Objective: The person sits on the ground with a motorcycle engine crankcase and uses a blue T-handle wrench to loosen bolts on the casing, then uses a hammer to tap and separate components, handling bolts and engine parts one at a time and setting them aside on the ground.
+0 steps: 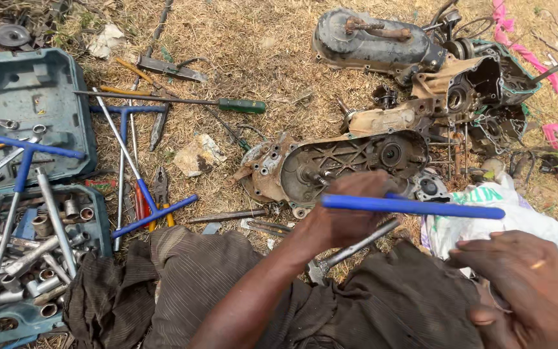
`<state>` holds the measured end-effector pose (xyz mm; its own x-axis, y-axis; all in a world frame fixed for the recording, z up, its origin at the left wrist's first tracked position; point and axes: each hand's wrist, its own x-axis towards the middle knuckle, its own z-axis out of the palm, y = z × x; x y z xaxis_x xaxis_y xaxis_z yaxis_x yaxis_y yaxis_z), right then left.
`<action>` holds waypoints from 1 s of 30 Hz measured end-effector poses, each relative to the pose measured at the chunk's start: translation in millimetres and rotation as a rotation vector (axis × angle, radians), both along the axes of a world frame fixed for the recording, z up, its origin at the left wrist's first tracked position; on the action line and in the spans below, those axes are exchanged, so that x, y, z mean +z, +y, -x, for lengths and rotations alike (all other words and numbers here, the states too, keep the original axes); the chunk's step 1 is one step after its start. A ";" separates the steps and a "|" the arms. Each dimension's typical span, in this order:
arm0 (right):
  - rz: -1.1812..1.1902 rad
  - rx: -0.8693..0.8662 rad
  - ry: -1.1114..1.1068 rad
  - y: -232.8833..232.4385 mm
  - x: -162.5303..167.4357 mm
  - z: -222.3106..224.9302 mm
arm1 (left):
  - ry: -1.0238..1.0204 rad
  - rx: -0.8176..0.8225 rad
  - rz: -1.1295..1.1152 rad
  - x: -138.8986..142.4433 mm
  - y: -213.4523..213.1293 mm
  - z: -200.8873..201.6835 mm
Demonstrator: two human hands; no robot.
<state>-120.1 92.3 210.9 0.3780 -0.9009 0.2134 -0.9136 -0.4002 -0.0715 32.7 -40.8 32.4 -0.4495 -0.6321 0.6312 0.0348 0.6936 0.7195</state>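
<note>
My left hand [350,216] is closed around the middle of a T-handle wrench with a blue crossbar [434,208]. Its steel shaft [356,247] slants down and left toward my lap. The hand hovers just in front of a dirty engine crankcase half [343,161] that lies on dry grass. My right hand [524,291] rests flat on my dark trouser knee at the lower right. It has a ring on one finger, holds nothing, and lies just below the wrench's right end.
An open blue-green tool case [30,110] with sockets and extension bars sits at left. Two more blue T-handle wrenches [140,184], pliers and a green-handled screwdriver [240,105] lie on the grass. Engine parts [372,42] are at the back, a white plastic bag [485,223] at right.
</note>
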 end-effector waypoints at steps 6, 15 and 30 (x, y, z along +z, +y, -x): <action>0.013 0.087 0.166 -30.0 12.3 -38.9 | 0.053 -0.008 0.127 3.2 22.6 17.4; -0.062 -0.166 -0.176 -30.1 24.6 -45.7 | 0.040 -0.090 0.065 12.0 11.3 5.6; -0.062 -0.159 -0.115 -34.6 29.8 -43.9 | 0.065 -0.073 0.097 22.4 18.6 5.3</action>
<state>-76.2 57.7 240.7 0.2063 -0.9600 0.1895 -0.9494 -0.2432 -0.1985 27.4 -22.2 54.8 -0.4480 -0.5335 0.7174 0.1325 0.7539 0.6434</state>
